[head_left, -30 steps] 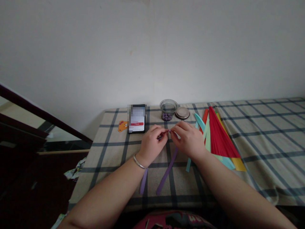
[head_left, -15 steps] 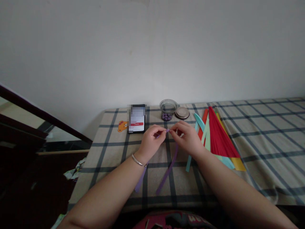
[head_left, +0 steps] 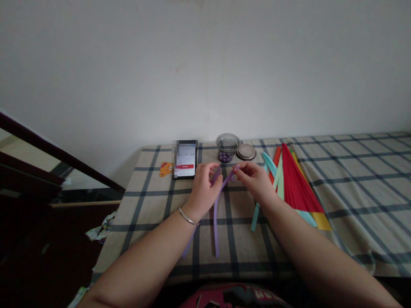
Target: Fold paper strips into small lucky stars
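Observation:
My right hand point(head_left: 255, 179) pinches the upper end of a narrow purple paper strip point(head_left: 215, 222) between thumb and fingers. A small bend or fold shows at the pinched end, and the strip's long tail hangs down toward the table's front. My left hand point(head_left: 205, 186) is beside it, thumb and fingers apart. Behind and under that hand and its forearm runs another purple strip point(head_left: 189, 244), partly hidden. Beyond my hands stands a clear jar point(head_left: 227, 142) with several small purple paper stars point(head_left: 225, 157) inside. Its round lid point(head_left: 246, 151) lies to the right.
A fan of paper strips point(head_left: 300, 188), red, yellow, green and blue, lies on the right of the checked tablecloth point(head_left: 150, 214). At the back left is a phone point(head_left: 186, 160) next to an orange bear cutout point(head_left: 165, 169). A dark rail point(head_left: 64, 154) slopes down at the left.
My left fingers have opened and moved off the purple strip's end. The right hand has shifted slightly right with it, and the strip's tail has swung to hang nearer my left hand.

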Available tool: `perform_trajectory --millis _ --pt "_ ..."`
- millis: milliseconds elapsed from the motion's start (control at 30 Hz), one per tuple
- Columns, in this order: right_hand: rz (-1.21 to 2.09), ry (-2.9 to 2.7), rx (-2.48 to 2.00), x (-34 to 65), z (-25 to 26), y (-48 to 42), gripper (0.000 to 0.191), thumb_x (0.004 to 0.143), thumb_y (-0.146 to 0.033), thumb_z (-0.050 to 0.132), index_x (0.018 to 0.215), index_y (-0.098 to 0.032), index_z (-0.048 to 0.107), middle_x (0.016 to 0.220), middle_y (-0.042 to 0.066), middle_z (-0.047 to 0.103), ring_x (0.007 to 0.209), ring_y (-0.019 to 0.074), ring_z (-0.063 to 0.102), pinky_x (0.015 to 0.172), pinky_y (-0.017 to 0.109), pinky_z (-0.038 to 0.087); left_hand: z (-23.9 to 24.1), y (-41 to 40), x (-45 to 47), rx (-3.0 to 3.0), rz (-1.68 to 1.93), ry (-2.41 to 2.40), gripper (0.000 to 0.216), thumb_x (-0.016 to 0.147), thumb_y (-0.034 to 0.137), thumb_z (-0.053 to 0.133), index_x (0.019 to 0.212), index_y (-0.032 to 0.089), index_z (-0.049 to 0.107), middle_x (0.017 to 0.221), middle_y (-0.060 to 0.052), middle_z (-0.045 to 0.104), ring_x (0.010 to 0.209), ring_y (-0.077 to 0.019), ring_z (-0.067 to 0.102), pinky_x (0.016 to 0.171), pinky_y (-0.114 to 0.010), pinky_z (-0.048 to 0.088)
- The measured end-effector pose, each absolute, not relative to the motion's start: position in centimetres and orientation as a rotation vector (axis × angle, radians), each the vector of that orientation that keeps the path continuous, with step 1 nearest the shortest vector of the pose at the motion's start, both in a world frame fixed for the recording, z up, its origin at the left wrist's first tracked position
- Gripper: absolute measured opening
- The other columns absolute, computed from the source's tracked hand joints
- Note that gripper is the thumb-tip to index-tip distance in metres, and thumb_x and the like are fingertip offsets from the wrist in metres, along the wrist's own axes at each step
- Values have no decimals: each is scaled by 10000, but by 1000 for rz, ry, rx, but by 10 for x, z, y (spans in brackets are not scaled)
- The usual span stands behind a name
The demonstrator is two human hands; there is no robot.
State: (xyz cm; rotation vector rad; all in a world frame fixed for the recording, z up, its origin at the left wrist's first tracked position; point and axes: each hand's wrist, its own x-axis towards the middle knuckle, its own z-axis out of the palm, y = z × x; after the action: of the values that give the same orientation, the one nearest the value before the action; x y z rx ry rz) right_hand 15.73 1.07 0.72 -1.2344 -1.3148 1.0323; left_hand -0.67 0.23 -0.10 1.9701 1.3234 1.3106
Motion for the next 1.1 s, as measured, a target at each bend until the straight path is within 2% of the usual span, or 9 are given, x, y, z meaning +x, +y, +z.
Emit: perform_trajectory --millis 100,300,467,567,800,967,1100 --pt "1031 -1306 -1210 157 7 10 277 677 -442 662 711 -178 585 603 -15 575 522 101 491 480 224 352 5 -2 -7 2225 1271 1273 166 839 206 540 1002 179 557 1042 -91 558 1047 -219 501 951 -398 394" --pt "1130 -1254 -1134 154 10 8 330 649 -484 687 673 -184 550 560 -38 528 491 87 436 473 223 329 3 -3 -3 2160 1225 1134 162 812 146 563 962 188 518 937 -56 617 917 -183 578 850 -333 456" --pt "1166 -1290 -1165 154 12 7 334 715 -497 609 641 -188 505 522 -51 468 472 88 397 468 229 296 2 -2 -2 2088 1257 1101 105 821 115 529 901 183 526 863 -36 609 836 -155 589 787 -292 471" --pt "1134 -1394 -1205 155 13 6 300 751 -464 556 638 -195 490 510 -62 417 473 92 368 474 237 277 4 -3 -3 2083 1215 1078 93 827 114 514 882 183 540 853 -30 615 814 -148 590 762 -276 474" --pt "962 -1733 -1386 160 17 3 305 811 -406 485 597 -189 506 538 -35 443 539 113 407 514 254 278 4 -2 -3 2016 1208 1041 99 832 110 493 874 184 546 854 -23 616 809 -140 589 765 -263 476" --pt "1125 -1665 -1363 161 21 3 333 782 -451 515 580 -186 501 530 -34 460 501 101 387 492 249 281 5 -2 -4 2069 1199 1038 55 829 155 536 878 178 539 848 -27 594 795 -143 573 750 -270 468" --pt "1318 -1489 -1271 159 24 2 395 739 -545 552 582 -184 511 513 -40 460 468 89 376 470 245 282 7 -4 -4 2152 1234 1046 137 777 209 640 855 180 531 846 -29 581 818 -162 557 764 -293 454"
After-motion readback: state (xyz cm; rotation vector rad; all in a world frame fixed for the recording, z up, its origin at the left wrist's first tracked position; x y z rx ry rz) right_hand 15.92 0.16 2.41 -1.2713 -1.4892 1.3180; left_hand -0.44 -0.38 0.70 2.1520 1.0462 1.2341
